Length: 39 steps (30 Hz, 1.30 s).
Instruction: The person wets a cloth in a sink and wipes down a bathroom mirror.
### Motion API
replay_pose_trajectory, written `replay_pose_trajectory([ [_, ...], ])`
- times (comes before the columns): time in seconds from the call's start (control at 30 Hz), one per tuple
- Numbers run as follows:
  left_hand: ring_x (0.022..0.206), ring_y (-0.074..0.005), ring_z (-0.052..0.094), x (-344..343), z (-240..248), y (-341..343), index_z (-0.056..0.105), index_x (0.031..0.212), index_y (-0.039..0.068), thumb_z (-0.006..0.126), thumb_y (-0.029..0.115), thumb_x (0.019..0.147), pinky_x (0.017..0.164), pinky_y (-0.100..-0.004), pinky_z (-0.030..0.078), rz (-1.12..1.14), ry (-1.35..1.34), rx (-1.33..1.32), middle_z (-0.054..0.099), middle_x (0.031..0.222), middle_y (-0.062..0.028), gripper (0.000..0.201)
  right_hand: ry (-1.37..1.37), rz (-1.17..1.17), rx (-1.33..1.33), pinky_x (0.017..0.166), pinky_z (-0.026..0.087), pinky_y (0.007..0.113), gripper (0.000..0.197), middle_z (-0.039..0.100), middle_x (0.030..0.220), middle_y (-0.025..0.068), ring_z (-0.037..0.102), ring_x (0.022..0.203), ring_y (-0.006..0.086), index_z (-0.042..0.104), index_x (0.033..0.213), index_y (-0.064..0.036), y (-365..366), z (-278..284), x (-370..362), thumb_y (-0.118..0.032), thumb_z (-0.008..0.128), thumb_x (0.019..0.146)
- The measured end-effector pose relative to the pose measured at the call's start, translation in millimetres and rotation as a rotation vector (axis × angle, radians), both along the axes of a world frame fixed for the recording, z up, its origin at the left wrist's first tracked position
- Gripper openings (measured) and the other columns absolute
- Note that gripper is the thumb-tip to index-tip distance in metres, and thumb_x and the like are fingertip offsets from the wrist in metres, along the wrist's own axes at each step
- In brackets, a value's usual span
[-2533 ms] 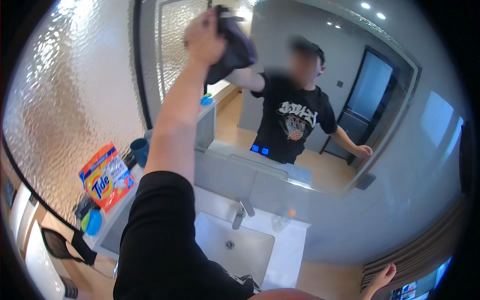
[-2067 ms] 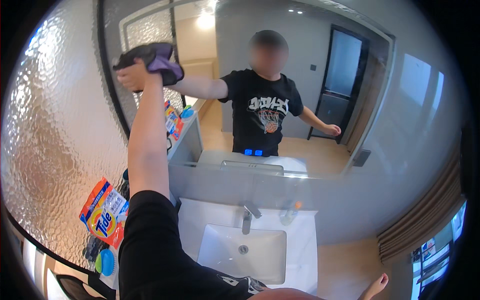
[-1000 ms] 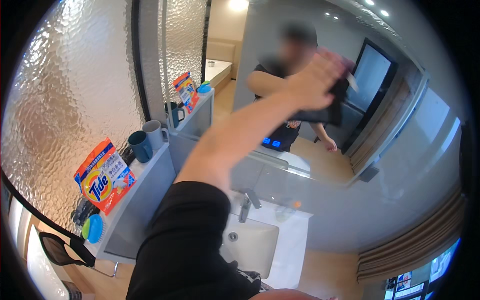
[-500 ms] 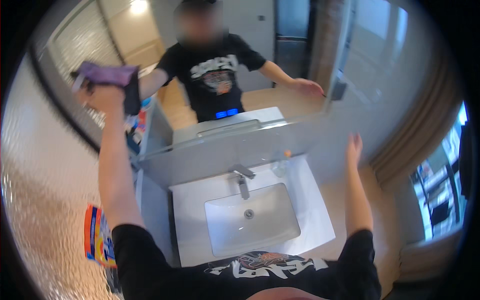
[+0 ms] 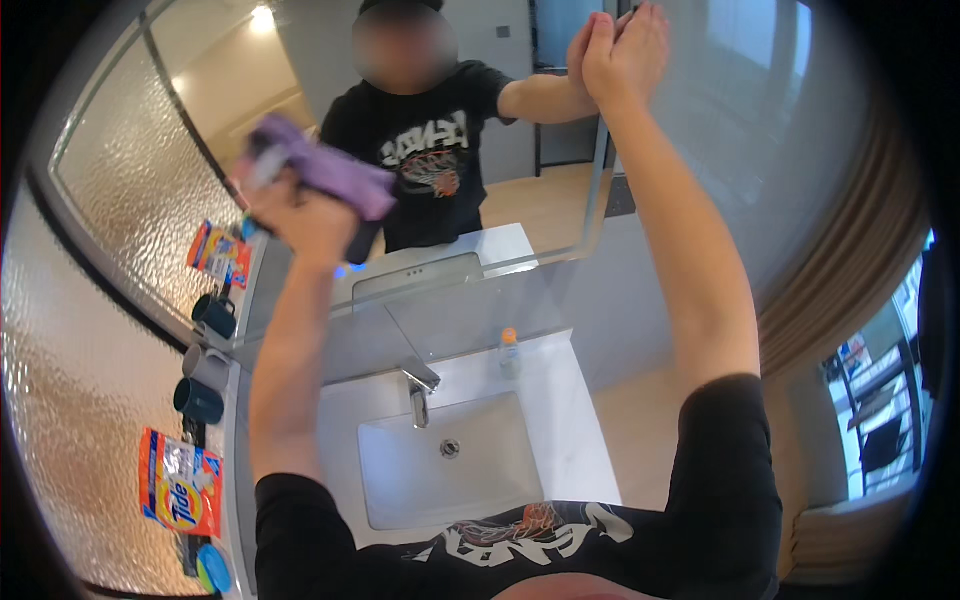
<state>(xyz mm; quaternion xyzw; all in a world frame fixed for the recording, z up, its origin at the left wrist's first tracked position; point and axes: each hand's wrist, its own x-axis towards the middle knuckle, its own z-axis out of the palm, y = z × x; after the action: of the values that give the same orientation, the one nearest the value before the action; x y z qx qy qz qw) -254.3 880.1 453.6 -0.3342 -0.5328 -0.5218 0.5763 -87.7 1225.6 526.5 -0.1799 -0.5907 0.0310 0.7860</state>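
My left hand [image 5: 318,222] is raised in front of the mirror [image 5: 300,60], gripping a purple cloth [image 5: 345,182]. Motion blurs the hand and cloth, and a dark part hangs below. Whether the cloth touches the glass, I cannot tell. My right hand [image 5: 628,62] is up at the mirror's upper right edge, fingers stretched out and close together, holding nothing that I can see. Its reflection shows right beside it. The mirror also reflects a person in a black T-shirt.
Below the mirror is a white sink [image 5: 450,490] with a chrome faucet [image 5: 420,385]. A clear bottle with an orange top [image 5: 510,350] stands behind it. Along the left ledge are a dark mug [image 5: 198,400], a grey mug [image 5: 205,365] and an orange detergent pouch [image 5: 180,485]. A brown curtain [image 5: 850,240] hangs right.
My left hand has moved right across the mirror with the purple cloth. My right hand has risen from low beside the counter to the mirror's upper right edge. The view has shifted.
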Motion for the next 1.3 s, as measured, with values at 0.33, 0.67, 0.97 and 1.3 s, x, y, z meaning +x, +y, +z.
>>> replay_pose_trajectory([
  [0.33, 0.139, -0.0466, 0.025, 160, -70, 234, 0.034, 0.146, 0.0, 0.044, 0.047, 0.093, 0.111, -0.061, 0.019, 0.551, 0.323, -0.873, 0.033, 0.15, -0.0208, 0.071, -0.075, -0.095, 0.134, 0.105, 0.035, 0.049, 0.052, 0.052, 0.128, 0.0321, 0.046, 0.122, 0.0446, 0.059, 0.111, 0.0076, 4, -8, 10, -0.04, 0.049, 0.092],
  [0.67, 0.14, -0.0323, 0.032, 103, -49, 123, 0.044, 0.14, 0.009, 0.074, 0.034, 0.073, 0.114, -0.0483, 0.026, 0.023, 0.393, -0.849, 0.04, 0.147, -0.0098, 0.077, -0.072, 0.042, 0.124, 0.108, 0.033, 0.046, 0.061, 0.049, 0.13, 0.0359, 0.046, 0.123, 0.0477, 0.05, 0.123, 0.0177, 56, -17, 17, -0.036, 0.045, 0.096],
  [0.97, 0.107, -0.0202, 0.058, -42, -28, -172, 0.045, 0.127, -0.003, 0.066, 0.007, 0.073, 0.094, -0.0352, 0.045, 0.208, 0.2, -0.198, 0.06, 0.116, -0.0128, 0.059, -0.14, 0.17, -0.145, 0.089, 0.047, 0.044, 0.051, 0.062, 0.109, 0.0255, 0.062, 0.099, 0.0378, 0.051, 0.12, 0.0104, 84, -6, 65, -0.034, 0.045, 0.096],
  [1.3, 0.125, -0.0421, 0.042, -110, -97, -216, 0.039, 0.131, -0.006, 0.07, 0.036, 0.075, 0.108, -0.0552, 0.024, 1.098, -0.333, -0.177, 0.047, 0.133, -0.0218, 0.077, -0.255, -0.126, 0.084, 0.1, 0.042, 0.041, 0.055, 0.056, 0.125, 0.0282, 0.055, 0.115, 0.0404, 0.046, 0.13, 0.0104, 137, 7, 69, -0.033, 0.046, 0.095],
])
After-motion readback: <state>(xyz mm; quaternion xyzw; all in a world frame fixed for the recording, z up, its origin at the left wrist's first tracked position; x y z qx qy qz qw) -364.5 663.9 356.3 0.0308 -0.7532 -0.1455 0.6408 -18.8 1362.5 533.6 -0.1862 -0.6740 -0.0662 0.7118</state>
